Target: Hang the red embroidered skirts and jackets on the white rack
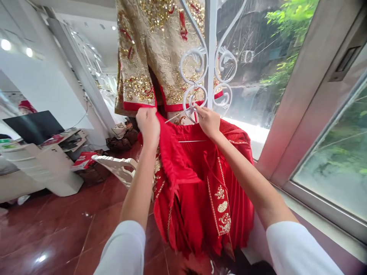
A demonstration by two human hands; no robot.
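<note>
A red pleated garment (197,194) with gold-embroidered panels hangs in front of me on a thin hanger (192,141). My left hand (148,128), slightly blurred, is closed on the upper left edge of the red cloth. Close to the hanger's hook, my right hand (208,121) pinches the hanger's upper part. The hook overlaps the white scrolled metalwork (200,63); whether it rests there I cannot tell. Right behind hangs a gold-sequined beige garment (174,46) with red trim, its hem just above my hands.
A window (249,84) with a metal frame (298,99) borders the right side. To the left stand a carved white chair (120,168), a white desk (54,172) with a dark monitor (34,128), and bags (123,139) on the red tiled floor (106,221).
</note>
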